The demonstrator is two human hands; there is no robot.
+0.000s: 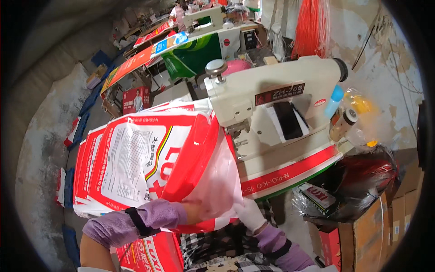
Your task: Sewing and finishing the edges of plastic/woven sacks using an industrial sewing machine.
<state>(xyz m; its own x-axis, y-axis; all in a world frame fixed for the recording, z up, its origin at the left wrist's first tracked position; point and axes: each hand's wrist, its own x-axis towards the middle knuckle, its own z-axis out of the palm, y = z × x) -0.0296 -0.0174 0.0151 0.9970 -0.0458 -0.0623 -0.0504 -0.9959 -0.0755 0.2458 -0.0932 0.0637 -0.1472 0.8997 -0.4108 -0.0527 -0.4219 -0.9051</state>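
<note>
Beside the rounded sewing machine (pixel 260 120), glossy creased sack (pixel 181 165) in pinch of right hand (pixel 250 216); left hand (pixel 197 212), grip unclear

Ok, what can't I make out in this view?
All in the head view:
- Left hand: blurred, so its fingers' grip is unclear.
- Right hand: its white glove blends with pale material, hiding fingertip detail.
- Red-and-white sacks: lower edge partly hidden by the left purple sleeve.
- Sewing machine: needle too small.
- Distant person: small, cut off by the top edge.
</note>
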